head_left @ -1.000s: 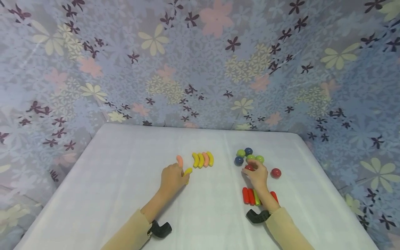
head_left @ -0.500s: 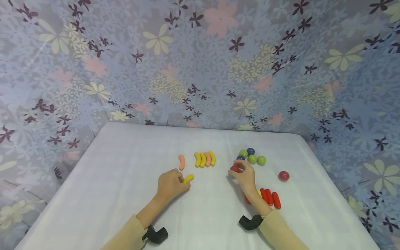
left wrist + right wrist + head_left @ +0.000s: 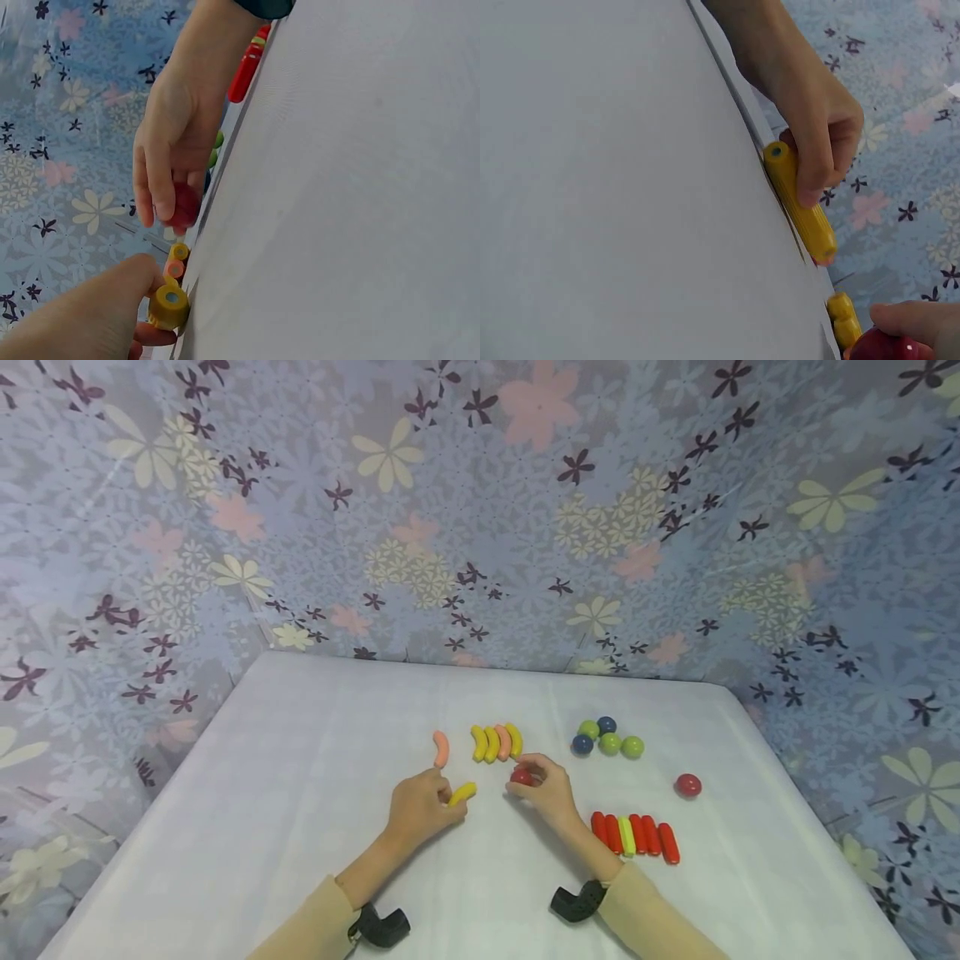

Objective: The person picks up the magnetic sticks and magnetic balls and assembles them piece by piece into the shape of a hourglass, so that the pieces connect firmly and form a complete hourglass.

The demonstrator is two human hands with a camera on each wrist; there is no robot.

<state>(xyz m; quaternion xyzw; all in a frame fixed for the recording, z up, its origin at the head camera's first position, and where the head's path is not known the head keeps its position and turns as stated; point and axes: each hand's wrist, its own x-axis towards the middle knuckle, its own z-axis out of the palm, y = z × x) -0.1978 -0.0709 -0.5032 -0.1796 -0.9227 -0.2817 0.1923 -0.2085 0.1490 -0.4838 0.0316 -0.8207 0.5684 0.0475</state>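
My left hand [image 3: 422, 807] pinches a yellow, slightly curved, banana-shaped piece [image 3: 462, 793] between thumb and fingers, low over the white table. In the right wrist view this yellow piece [image 3: 802, 202] shows a ribbed side and a hole in its end. To its right, my right hand [image 3: 549, 790] grips a shiny red ball [image 3: 521, 777] with fingers and thumb. The left wrist view shows the red ball [image 3: 181, 205] held above the tabletop. Beyond the left hand lies a single pink curved piece [image 3: 441, 749]. A row of yellow and pink curved pieces [image 3: 491, 743] lies just behind both hands.
Green and blue balls [image 3: 610, 743] cluster at the back right of the table [image 3: 337, 718]. Another red ball [image 3: 688, 785] lies apart, farther right. Near the right forearm is a row of red sticks [image 3: 651, 835] with one yellow-green stick [image 3: 627, 836] among them.
The right hand has carried the red ball leftward from beside the green and blue balls toward the left hand. My left hand keeps its grip on the yellow piece, away from the pink one.
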